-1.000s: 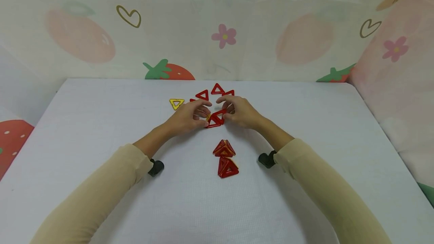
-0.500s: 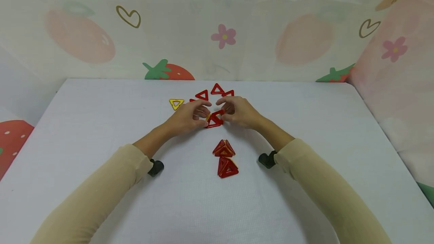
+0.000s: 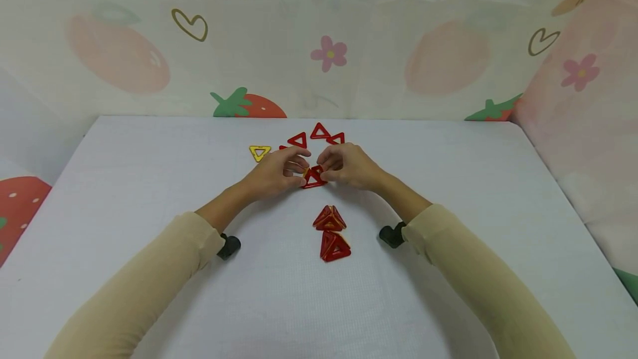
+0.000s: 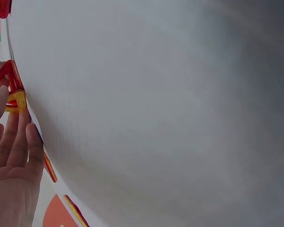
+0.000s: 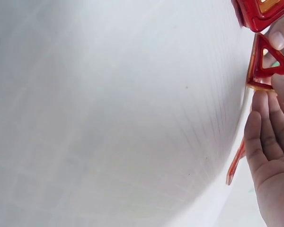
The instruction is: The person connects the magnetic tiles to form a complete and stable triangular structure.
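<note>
In the head view my left hand (image 3: 277,173) and right hand (image 3: 353,166) meet over a small group of triangular magnetic tiles (image 3: 315,185) far up the table. A red tile faces me, with a second red one leaning against its right side. My left thumb and fingers pinch the left side, where a yellow tile (image 4: 20,100) shows in the left wrist view. On the right, my thumb and fingers pinch the other edge; the right wrist view shows the red front tile (image 5: 270,71) there. My hands hide the group's back.
Two red pyramids of tiles, one (image 3: 329,218) behind the other (image 3: 335,246), stand nearer me. Beyond my hands lie several loose red triangles (image 3: 319,137). A yellow triangle (image 3: 259,147) lies left of them. A patterned cloth (image 3: 379,26) hangs behind the white table (image 3: 149,181).
My right hand has shifted slightly left and its fingers have drawn in. The right-hand red tile has swung inward against the front one. My left hand stays in place.
</note>
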